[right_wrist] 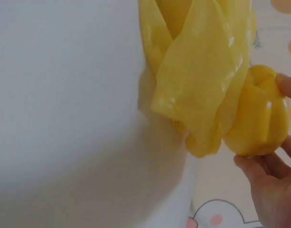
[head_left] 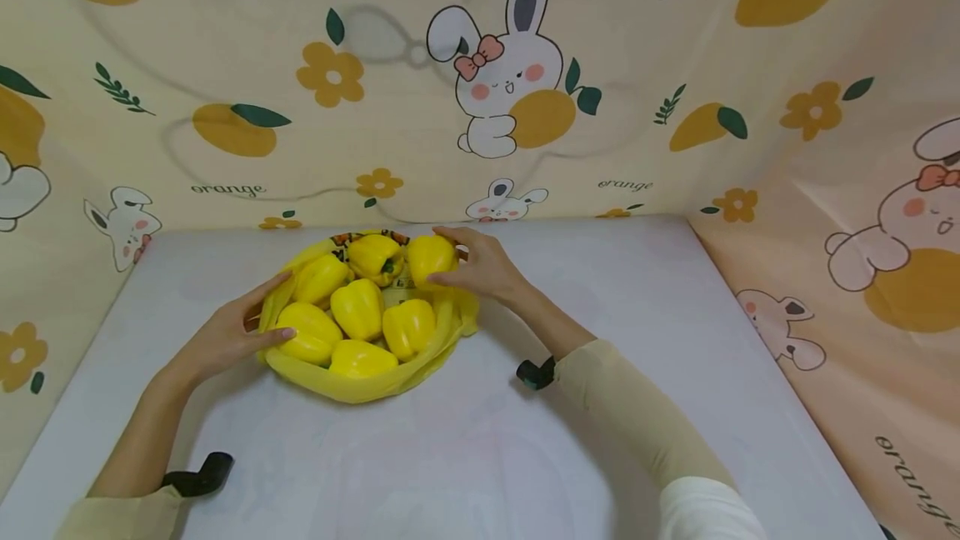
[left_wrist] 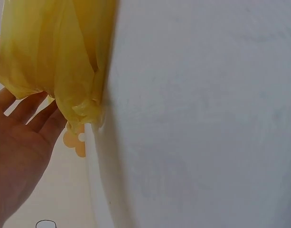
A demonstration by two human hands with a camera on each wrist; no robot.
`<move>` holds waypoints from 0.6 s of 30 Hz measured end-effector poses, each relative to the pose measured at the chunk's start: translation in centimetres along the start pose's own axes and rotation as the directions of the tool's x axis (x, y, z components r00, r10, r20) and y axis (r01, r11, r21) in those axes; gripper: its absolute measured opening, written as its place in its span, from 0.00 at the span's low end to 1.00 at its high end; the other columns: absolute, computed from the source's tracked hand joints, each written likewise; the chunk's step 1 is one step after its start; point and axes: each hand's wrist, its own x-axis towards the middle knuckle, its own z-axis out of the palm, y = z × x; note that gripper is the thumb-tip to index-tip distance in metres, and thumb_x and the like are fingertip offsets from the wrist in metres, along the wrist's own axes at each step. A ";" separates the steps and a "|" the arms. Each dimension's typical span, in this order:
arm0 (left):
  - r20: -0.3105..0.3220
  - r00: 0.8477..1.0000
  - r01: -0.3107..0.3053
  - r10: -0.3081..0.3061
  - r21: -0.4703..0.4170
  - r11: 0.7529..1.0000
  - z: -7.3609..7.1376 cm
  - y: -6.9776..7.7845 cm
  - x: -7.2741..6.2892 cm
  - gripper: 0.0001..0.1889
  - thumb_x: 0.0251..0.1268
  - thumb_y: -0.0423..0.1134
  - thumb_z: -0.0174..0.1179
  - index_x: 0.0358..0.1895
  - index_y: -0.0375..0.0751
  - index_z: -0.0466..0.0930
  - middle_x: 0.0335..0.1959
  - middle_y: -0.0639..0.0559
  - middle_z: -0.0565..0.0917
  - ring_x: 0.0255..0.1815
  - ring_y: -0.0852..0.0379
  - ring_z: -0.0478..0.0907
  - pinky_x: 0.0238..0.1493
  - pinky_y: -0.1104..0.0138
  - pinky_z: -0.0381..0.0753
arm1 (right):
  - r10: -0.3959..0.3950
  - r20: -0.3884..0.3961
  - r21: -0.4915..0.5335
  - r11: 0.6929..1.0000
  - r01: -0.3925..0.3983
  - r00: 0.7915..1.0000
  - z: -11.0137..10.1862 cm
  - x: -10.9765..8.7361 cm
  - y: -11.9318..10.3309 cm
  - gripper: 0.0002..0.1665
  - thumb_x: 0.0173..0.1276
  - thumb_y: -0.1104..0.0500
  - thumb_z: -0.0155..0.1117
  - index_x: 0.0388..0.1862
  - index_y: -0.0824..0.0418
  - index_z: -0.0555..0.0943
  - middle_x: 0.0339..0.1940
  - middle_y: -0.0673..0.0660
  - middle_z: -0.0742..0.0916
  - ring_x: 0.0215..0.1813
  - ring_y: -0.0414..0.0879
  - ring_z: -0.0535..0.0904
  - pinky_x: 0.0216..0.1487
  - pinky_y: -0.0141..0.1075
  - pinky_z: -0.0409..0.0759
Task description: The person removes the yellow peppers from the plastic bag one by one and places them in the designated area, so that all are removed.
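Note:
In the head view a yellow plastic bag point(head_left: 352, 390) lies on its base with its mouth spread wide, holding several yellow bell peppers point(head_left: 357, 309). My left hand point(head_left: 225, 336) holds the bag's left side, its thumb over the rim against a pepper point(head_left: 309, 334). The left wrist view shows the fingers against the outside of the bag point(left_wrist: 38, 52). At the bag's back right, my right hand point(head_left: 487, 265) grips a yellow bell pepper point(head_left: 431, 257) between thumb and fingers. In the right wrist view this pepper point(right_wrist: 261, 116) is beside the bag's hanging edge point(right_wrist: 197, 71).
A white tabletop point(head_left: 450, 465) carries the bag near its back edge. Patterned cloth point(head_left: 405, 132) with rabbits and oranges stands behind and on both sides. Black wrist mounts point(head_left: 536, 373) stick out from both sleeves.

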 end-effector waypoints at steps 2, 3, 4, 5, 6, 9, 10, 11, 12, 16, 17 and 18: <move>0.001 1.000 -0.008 0.008 -0.002 1.000 0.0 0.0 -0.1 0.47 0.66 0.48 0.66 0.81 0.49 0.46 0.78 0.32 0.52 0.73 0.27 0.55 0.67 0.34 0.59 | 0.011 -0.012 0.021 1.000 -0.011 1.000 -0.2 0.0 0.3 0.49 0.54 0.47 0.80 0.73 0.58 0.71 0.70 0.53 0.76 0.65 0.44 0.75 0.65 0.40 0.75; 0.001 1.000 -0.011 0.011 -0.004 1.000 0.0 0.0 -0.1 0.46 0.66 0.48 0.66 0.81 0.49 0.47 0.78 0.32 0.52 0.73 0.27 0.55 0.67 0.34 0.59 | 0.014 -0.021 0.029 0.999 -0.013 1.000 -0.3 -0.1 0.5 0.49 0.54 0.47 0.81 0.73 0.59 0.71 0.70 0.53 0.76 0.65 0.45 0.74 0.65 0.40 0.75; 0.002 1.000 -0.013 0.013 -0.007 1.000 0.0 0.0 -0.1 0.46 0.66 0.48 0.66 0.81 0.49 0.47 0.78 0.31 0.52 0.73 0.26 0.55 0.67 0.34 0.59 | 0.015 -0.029 0.038 0.999 -0.014 0.999 -0.5 -0.1 0.7 0.50 0.53 0.48 0.81 0.72 0.60 0.71 0.70 0.54 0.76 0.65 0.45 0.75 0.66 0.40 0.75; 0.003 1.000 -0.016 0.016 -0.005 1.000 0.1 0.0 -0.1 0.46 0.66 0.48 0.66 0.81 0.49 0.48 0.78 0.31 0.53 0.73 0.26 0.55 0.67 0.34 0.59 | 0.016 -0.038 0.042 0.999 -0.015 0.999 -0.7 -0.1 0.8 0.49 0.53 0.48 0.81 0.72 0.60 0.71 0.70 0.54 0.76 0.65 0.45 0.75 0.65 0.40 0.75; 0.003 1.000 -0.017 0.017 -0.007 1.000 0.1 0.0 -0.1 0.45 0.66 0.48 0.65 0.81 0.49 0.48 0.78 0.31 0.53 0.73 0.26 0.55 0.67 0.34 0.59 | 0.015 -0.047 0.048 0.999 -0.013 0.999 -0.9 -0.2 1.0 0.49 0.53 0.48 0.81 0.71 0.61 0.71 0.69 0.54 0.77 0.65 0.45 0.75 0.65 0.40 0.75; 0.003 1.000 -0.010 0.010 -0.004 1.000 0.1 0.2 -0.2 0.45 0.66 0.49 0.65 0.81 0.50 0.49 0.77 0.30 0.53 0.73 0.26 0.55 0.67 0.33 0.59 | 0.008 -0.064 0.058 0.998 -0.004 0.998 -1.6 -0.3 1.3 0.47 0.53 0.49 0.81 0.70 0.62 0.73 0.67 0.54 0.79 0.63 0.47 0.77 0.63 0.40 0.78; 0.002 1.000 -0.009 0.009 -0.003 1.000 0.1 0.2 -0.2 0.45 0.66 0.49 0.65 0.81 0.50 0.49 0.77 0.30 0.53 0.73 0.26 0.55 0.67 0.33 0.59 | 0.004 -0.067 0.066 0.998 0.001 0.998 -1.8 -0.4 1.5 0.46 0.53 0.49 0.81 0.70 0.61 0.73 0.66 0.54 0.79 0.62 0.47 0.77 0.61 0.39 0.79; 0.001 1.000 -0.006 0.006 0.000 1.000 0.1 0.2 -0.2 0.45 0.66 0.50 0.65 0.81 0.49 0.49 0.77 0.30 0.53 0.73 0.26 0.55 0.67 0.33 0.59 | -0.002 -0.070 0.070 0.997 0.007 0.998 -2.0 -0.4 1.6 0.46 0.53 0.50 0.81 0.70 0.61 0.73 0.66 0.54 0.79 0.62 0.48 0.78 0.59 0.38 0.80; -0.001 1.000 -0.003 0.003 0.002 1.000 0.1 0.3 -0.2 0.45 0.66 0.50 0.65 0.81 0.49 0.50 0.77 0.30 0.53 0.73 0.26 0.55 0.67 0.33 0.58 | -0.008 -0.073 0.079 0.997 0.013 0.997 -2.3 -0.4 1.7 0.46 0.53 0.51 0.81 0.70 0.62 0.73 0.65 0.54 0.80 0.62 0.49 0.78 0.58 0.39 0.81; -0.009 1.000 -0.001 0.001 0.015 1.000 0.1 0.3 -0.2 0.44 0.66 0.51 0.65 0.80 0.48 0.51 0.77 0.29 0.54 0.73 0.26 0.55 0.67 0.34 0.58 | -0.018 -0.094 0.086 0.996 0.026 0.995 -3.0 -0.5 2.4 0.46 0.53 0.54 0.82 0.70 0.61 0.73 0.68 0.55 0.78 0.64 0.52 0.78 0.55 0.40 0.82; -0.010 1.000 -0.002 0.002 0.016 1.000 0.1 0.3 -0.2 0.44 0.66 0.51 0.65 0.80 0.47 0.51 0.77 0.29 0.54 0.73 0.26 0.55 0.68 0.34 0.58 | -0.017 -0.098 0.086 0.996 0.026 0.995 -3.2 -0.5 2.5 0.46 0.53 0.54 0.82 0.70 0.61 0.73 0.69 0.57 0.77 0.64 0.53 0.78 0.55 0.40 0.82; -0.011 1.000 -0.003 0.004 0.019 1.000 0.1 0.3 -0.2 0.44 0.66 0.51 0.65 0.80 0.47 0.51 0.76 0.29 0.54 0.72 0.26 0.55 0.67 0.34 0.58 | -0.018 -0.101 0.088 0.996 0.027 0.995 -3.4 -0.5 2.7 0.46 0.53 0.55 0.81 0.70 0.62 0.73 0.71 0.58 0.76 0.64 0.54 0.78 0.56 0.41 0.82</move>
